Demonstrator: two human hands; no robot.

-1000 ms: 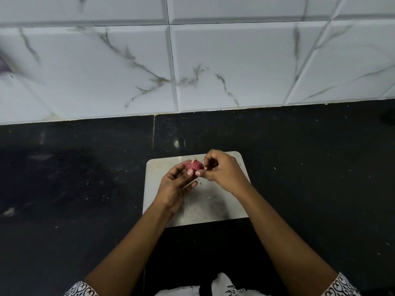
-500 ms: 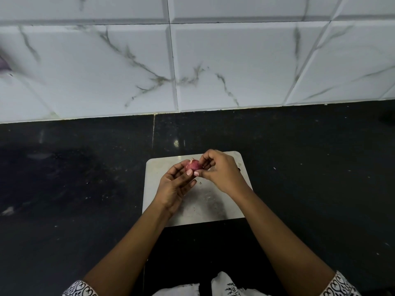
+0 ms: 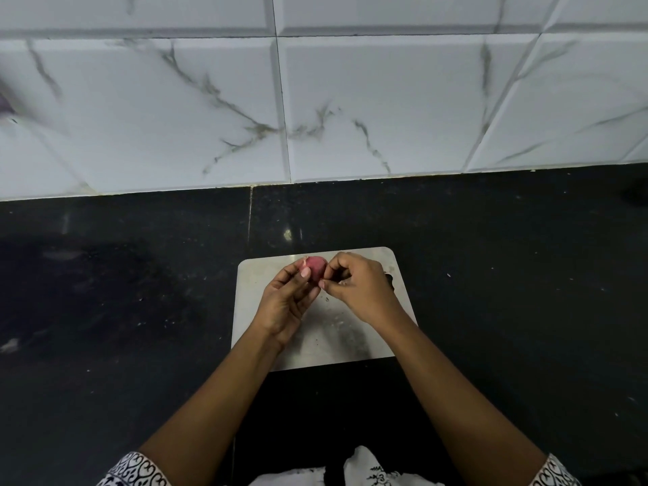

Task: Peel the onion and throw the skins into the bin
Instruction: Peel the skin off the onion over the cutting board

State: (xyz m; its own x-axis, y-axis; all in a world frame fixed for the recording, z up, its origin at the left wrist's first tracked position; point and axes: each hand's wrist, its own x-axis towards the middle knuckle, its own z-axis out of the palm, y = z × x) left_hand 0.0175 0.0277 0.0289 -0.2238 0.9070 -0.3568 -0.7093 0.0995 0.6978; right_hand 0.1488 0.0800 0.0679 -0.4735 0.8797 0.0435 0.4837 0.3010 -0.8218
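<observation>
Nearest, patterned sleeves (image 3: 136, 468) sit at the bottom edge, and both bare forearms reach forward over the black counter (image 3: 508, 275). A pale board (image 3: 252, 275) lies flat on the counter with its near edge under the forearms. Bare dark counter runs wide to its left and right. The board's rounded far corners stop well short of the wall (image 3: 385, 100), with a band of bare counter between.

Above the far half of the board, the left hand (image 3: 287, 303) grips the onion (image 3: 315, 266), a small red one, with fingers behind it and the thumb across its front. The right hand (image 3: 361, 289) meets it from the right, fingers curled, thumb and forefinger pinching at the onion's right side. The onion is off the board, carried between both hands.

Small crumbs (image 3: 328, 299) lie on the board below the hands. A dark spot (image 3: 388, 275) shows at the right knuckles; I cannot tell what it is. Pale specks dot the counter. White veined tiles cover the wall.
</observation>
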